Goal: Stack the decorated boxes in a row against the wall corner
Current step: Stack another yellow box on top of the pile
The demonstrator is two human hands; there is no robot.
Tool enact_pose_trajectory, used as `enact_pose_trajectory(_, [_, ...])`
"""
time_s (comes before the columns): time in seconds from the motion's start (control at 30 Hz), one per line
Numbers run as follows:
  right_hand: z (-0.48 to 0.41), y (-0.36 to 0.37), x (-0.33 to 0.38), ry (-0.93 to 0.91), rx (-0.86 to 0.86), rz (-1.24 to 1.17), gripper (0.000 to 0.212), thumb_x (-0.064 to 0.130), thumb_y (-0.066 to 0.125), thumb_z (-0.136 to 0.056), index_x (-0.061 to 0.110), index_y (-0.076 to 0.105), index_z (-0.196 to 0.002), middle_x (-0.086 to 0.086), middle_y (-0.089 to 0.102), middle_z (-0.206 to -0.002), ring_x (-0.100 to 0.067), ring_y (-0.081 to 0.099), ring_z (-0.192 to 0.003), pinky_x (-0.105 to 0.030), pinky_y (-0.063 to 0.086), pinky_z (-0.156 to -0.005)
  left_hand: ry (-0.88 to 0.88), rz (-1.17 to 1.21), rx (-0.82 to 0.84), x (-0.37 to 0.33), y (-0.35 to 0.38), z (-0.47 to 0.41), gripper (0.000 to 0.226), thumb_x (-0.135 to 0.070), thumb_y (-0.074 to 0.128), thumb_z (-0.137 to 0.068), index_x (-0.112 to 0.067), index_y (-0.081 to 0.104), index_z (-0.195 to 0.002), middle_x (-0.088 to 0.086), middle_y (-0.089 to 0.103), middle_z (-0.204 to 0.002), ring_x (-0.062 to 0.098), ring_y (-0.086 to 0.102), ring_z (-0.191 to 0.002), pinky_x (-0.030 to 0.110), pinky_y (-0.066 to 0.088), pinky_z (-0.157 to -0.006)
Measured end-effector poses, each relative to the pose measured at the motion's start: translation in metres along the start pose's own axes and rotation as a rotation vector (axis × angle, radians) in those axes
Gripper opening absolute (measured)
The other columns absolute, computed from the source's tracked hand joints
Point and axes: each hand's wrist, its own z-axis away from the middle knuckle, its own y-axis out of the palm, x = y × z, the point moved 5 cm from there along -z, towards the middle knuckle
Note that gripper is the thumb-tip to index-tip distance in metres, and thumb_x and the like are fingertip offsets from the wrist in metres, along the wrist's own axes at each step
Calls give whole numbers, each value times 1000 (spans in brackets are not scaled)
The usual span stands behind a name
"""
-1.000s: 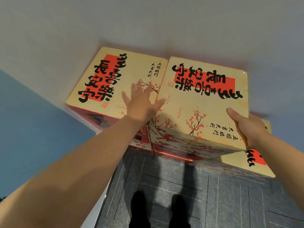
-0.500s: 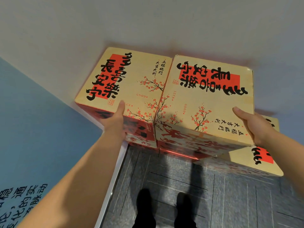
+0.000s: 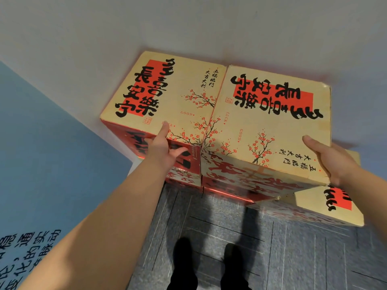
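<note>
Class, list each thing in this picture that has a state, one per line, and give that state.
left top box: stacked on top, by the wall.
right top box: stacked on top, touching the left top box.
lower box: lower, partly under the right top box.
left hand: thumb on top, fingers pressing the left top box's front.
right hand: holding the right top box's near corner.
</note>
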Motion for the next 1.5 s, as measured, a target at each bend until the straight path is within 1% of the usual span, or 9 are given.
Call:
enact_pose_trajectory(0.2, [0, 1, 2, -12, -1, 21, 26, 39, 66, -90, 27, 62, -112, -2, 74, -93, -18, 74, -67, -29, 56, -53, 4, -2, 18, 7, -5, -2, 111, -40, 90, -57, -37, 27, -149, 7, 35, -152, 41, 36, -136, 55, 57, -67])
enact_pose_trajectory(0.37, [2, 2, 2, -33, 12, 9, 37, 38, 65, -91, 27, 58, -124, -2, 73, -100, -23, 71, -84, -33, 53, -67, 20, 27, 20, 13, -11, -2, 81, -31, 71, -85, -32, 23, -151, 10, 58, -135, 37, 56, -120, 62, 56, -69])
enact_pose_trajectory(0.53, [1, 3, -1, -26, 15, -16, 39, 37, 65, -91, 25, 58, -128, -3, 73, -105, -24, 70, -87, -32, 55, -65, 25, 33, 50, 12, -13, -3, 89, -35, 76, -76, -35, 25, -150, 11, 58, -134, 38, 57, -118, 69, 50, -79])
enact_pose_trajectory(0.73, [3, 5, -8, -16, 16, -44, 40, 35, 64, -92, 23, 58, -129, -7, 72, -107, -25, 70, -87, -32, 55, -61, 44, -28, 31, 11, -17, -3, 80, -36, 69, -86, -28, 23, -151, 10, 60, -131, 34, 63, -110, 63, 54, -77])
enact_pose_trajectory(0.87, [4, 3, -14, -8, 7, -85, 31, 33, 64, -93, 26, 57, -122, -3, 72, -100, -21, 71, -80, -30, 57, -46, 38, -7, 56, 11, -15, 1, 74, -34, 69, -86, -27, 29, -148, 11, 63, -128, 35, 64, -110, 64, 54, -77])
enact_pose_trajectory(1.1, [0, 2, -19, -24, 9, -81, 32, 34, 63, -93, 27, 59, -124, -2, 74, -101, -17, 74, -72, -30, 57, -48, 55, -90, 40, 9, -14, 8, 75, -43, 69, -83, -27, 32, -146, 10, 63, -129, 34, 66, -108, 54, 58, -73])
enact_pose_trajectory(1.27, [0, 1, -17, -29, -5, -50, 38, 35, 67, -90, 23, 60, -126, -5, 74, -105, -23, 72, -85, -29, 57, -55, 34, -222, 5, 5, -7, 24, 55, -47, 59, -90, -24, 45, -138, 2, 60, -133, 23, 62, -107, 55, 55, -85])
enact_pose_trajectory(1.37, [1, -1, -15, -54, -50, -7, 44, 36, 70, -87, 18, 59, -126, -6, 72, -110, -26, 70, -87, -31, 55, -63, 32, -315, -49, -5, -3, 40, 60, -48, 62, -89, -22, 45, -141, 0, 47, -146, 30, 45, -132, 50, 60, -78])
enact_pose_trajectory(1.5, [1, -3, -11, -149, -115, 97, 47, 43, 71, -86, 21, 59, -126, -3, 68, -111, -28, 67, -98, -42, 54, -85, 86, -346, -30, -16, 8, 61, 56, -41, 60, -93, -16, 45, -141, -2, 47, -146, 27, 38, -139, 40, 60, -69])
